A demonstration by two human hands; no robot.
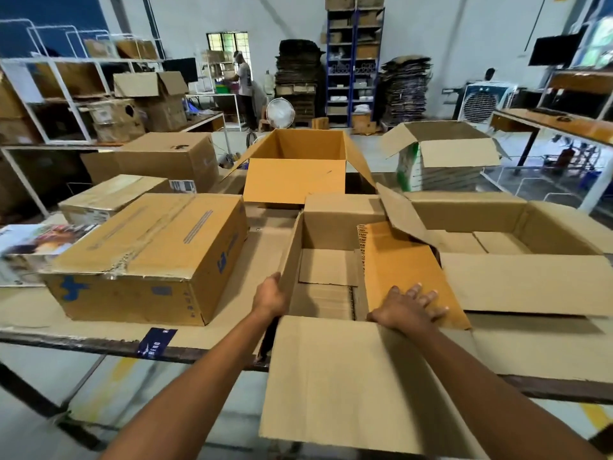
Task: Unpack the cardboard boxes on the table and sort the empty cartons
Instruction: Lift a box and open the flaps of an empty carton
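Left: taped box [149, 257], sealed, blue marks, sits just beside the work carton. Looks unopened.

Left hand [270, 293] grips the left wall of the open carton [331, 234]. Its fingers go over the rim and are hidden. Reads as a brace so the box doesn't slide.

Inside I see only flat cardboard sheets [328, 270], so it's probably near empty.

Right hand [409, 308] is flat, fingers spread, holding nothing. It presses on the orange-brown flap [398, 270] at the carton's right side, likely to keep the opening clear.

Near flap [348, 376] hangs past the table [66, 340] edge toward the person.

Room is tight. The wide carton [497, 234] on the right has a flap overlapping the orange-brown one. An orange box [295, 161] stands open just behind. Boxed in on both sides and at the back, so the free way out is up or toward the person.
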